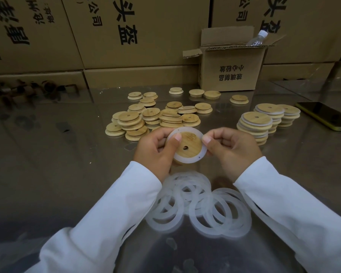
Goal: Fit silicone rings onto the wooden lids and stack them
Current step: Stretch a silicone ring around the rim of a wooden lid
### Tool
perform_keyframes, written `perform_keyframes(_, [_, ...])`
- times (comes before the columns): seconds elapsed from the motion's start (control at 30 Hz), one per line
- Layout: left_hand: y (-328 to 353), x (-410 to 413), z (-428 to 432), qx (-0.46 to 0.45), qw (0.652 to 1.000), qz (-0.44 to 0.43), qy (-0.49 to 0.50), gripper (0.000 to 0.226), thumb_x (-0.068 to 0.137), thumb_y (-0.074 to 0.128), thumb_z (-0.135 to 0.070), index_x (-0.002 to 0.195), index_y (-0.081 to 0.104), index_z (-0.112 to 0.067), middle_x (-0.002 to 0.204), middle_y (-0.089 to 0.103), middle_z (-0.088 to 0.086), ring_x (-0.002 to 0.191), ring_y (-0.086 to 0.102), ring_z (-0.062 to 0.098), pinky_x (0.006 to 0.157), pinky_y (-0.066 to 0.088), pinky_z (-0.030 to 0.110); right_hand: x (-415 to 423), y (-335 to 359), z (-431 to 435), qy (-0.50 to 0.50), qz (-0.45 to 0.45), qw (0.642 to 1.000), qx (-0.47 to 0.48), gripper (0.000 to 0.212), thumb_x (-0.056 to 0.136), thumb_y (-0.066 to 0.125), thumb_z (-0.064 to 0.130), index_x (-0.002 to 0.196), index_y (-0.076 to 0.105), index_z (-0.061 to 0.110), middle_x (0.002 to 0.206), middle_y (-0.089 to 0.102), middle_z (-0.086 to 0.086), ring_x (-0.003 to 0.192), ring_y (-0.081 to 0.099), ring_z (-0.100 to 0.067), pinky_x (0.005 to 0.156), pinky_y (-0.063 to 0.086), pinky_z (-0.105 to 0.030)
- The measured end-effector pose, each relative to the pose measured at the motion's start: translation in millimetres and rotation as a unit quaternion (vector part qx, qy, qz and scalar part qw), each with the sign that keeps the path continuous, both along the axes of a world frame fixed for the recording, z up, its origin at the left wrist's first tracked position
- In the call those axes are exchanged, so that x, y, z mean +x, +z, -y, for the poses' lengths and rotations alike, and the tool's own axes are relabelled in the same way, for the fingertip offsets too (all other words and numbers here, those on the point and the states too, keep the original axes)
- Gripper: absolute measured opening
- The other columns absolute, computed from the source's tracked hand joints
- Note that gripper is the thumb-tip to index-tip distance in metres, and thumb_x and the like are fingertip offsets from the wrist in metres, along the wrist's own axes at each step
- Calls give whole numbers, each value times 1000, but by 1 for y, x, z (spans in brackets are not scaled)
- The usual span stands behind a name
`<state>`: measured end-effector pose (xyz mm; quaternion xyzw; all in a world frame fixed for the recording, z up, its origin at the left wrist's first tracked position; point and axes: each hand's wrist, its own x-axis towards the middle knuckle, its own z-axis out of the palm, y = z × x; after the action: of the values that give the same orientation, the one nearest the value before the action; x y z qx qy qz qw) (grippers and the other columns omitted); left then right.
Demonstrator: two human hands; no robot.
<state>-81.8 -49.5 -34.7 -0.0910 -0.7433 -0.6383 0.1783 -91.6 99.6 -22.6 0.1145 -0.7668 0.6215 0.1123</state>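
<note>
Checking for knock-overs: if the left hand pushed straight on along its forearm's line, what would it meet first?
Likely the heap of bare wooden lids just beyond the ringed lid the left hand holds; its height is unclear, so it might pass over.

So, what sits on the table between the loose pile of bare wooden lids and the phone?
In the head view, the stacks of ringed lids stand between the bare lid pile and the phone.
</note>
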Motion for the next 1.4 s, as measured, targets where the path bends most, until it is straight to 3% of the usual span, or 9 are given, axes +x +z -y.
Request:
perform_keyframes(0.13, [1,0,-1,20,1000,14,-14,17,91,52,-14,88,65,-25,73,70,-4,72,67,16,60,59,35,-1,3,-3,12,47,998,-26,19,83,62,10,68,65,21,63,64,0,51,56,1,62,48,-12])
perform_keyframes(0.3, [2,0,1,40,999,15,-16,16,91,51,-15,92,65,-20,76,71,0,75,67,20,63,59,38,0,3,-3,15,44,999,-4,16,83,63,14,70,66,22,67,67,-2,57,58,-3,70,50,-20])
perform_keyframes(0.57, [1,-1,-1,88,995,39,-21,14,90,52,-17,91,65,-19,72,72,-6,73,69,13,56,56,27,1,0,-1,6,36,997,-66,10,79,67,13,74,67,21,66,68,4,55,60,0,61,51,-11])
perform_keyframes(0.67, [1,-5,0,137,989,59,-4,13,91,52,-17,92,65,-16,81,71,1,80,68,21,61,58,34,2,-3,2,-9,43,996,-72,5,77,69,15,80,65,18,73,66,-2,58,60,-2,58,48,-8])
perform_keyframes(0.77, [1,-5,0,181,980,81,-19,13,89,53,-17,92,65,-13,88,70,8,86,68,25,65,59,38,1,-6,4,-18,39,997,-57,8,78,68,14,73,65,19,67,66,1,57,60,-3,55,46,-8])
perform_keyframes(0.93, [-1,-4,1,201,970,103,-87,28,69,62,-22,95,64,-12,84,73,4,80,70,19,60,57,28,-5,-10,2,-53,56,995,-61,18,80,67,16,63,66,22,58,68,6,58,63,-4,70,51,-26])
perform_keyframes(1.07, [-2,-5,3,181,968,137,-102,21,81,58,1,97,64,-11,91,71,10,83,69,21,70,59,30,-6,-11,-1,-62,61,995,-43,19,80,66,15,63,64,24,68,69,0,74,66,-20,76,55,-42])
perform_keyframes(1.23, [-3,-5,4,134,980,125,-74,23,81,60,3,91,68,-16,96,70,15,92,66,31,84,53,41,-4,-11,0,-63,43,997,-14,16,81,66,16,69,63,26,77,67,1,78,66,-20,62,58,-38])
perform_keyframes(1.4, [-5,-5,4,140,980,122,-72,23,82,60,2,93,66,-17,98,70,13,91,67,27,79,56,38,-1,-8,2,-63,32,997,-1,11,81,66,20,73,62,26,80,66,4,84,64,-17,77,55,-46])
